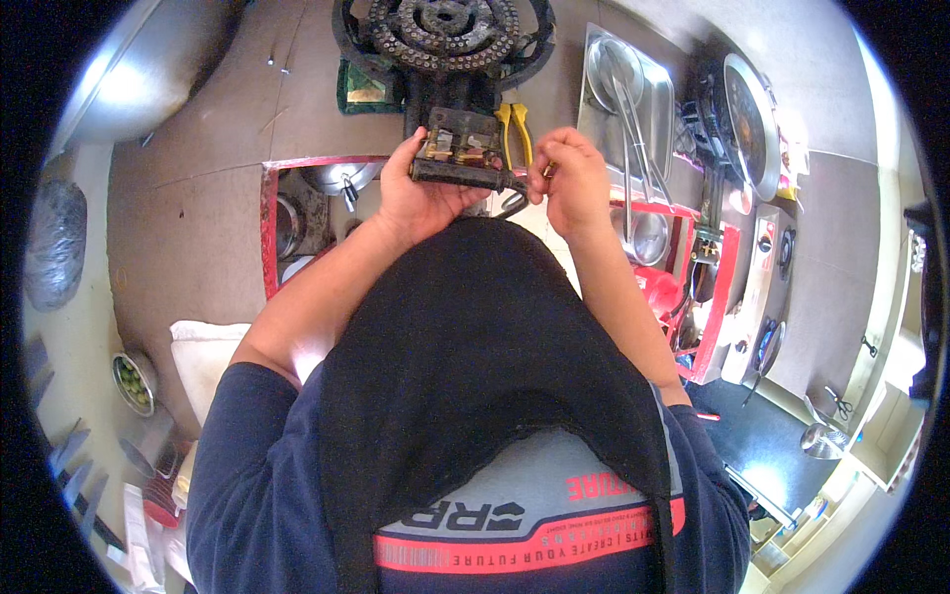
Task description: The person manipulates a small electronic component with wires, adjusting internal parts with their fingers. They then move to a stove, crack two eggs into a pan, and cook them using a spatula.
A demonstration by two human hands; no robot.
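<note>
A dark cast-iron gas burner [445, 45] with concentric rings lies at the top middle of the counter, its valve end towards me. My left hand [416, 193] is closed around the left side and underside of the black gas pipe [460, 176], below the brass valves [460, 142]. At the pipe's right end, beside a bent dark hose piece [515, 203], my right hand [572, 183] has its fingers pinched together. Whatever is between those fingertips is hidden or too small to name. Pliers with yellow handles [516, 131] lie just right of the valves.
Right of the burner, a steel tray [594, 109] holds a long-handled strainer [618, 69]. A wide pan [749, 124] sits on another burner further right. Red-edged shelf openings [269, 223] are under the counter front. A bowl of green fruit [134, 383] stands at the left.
</note>
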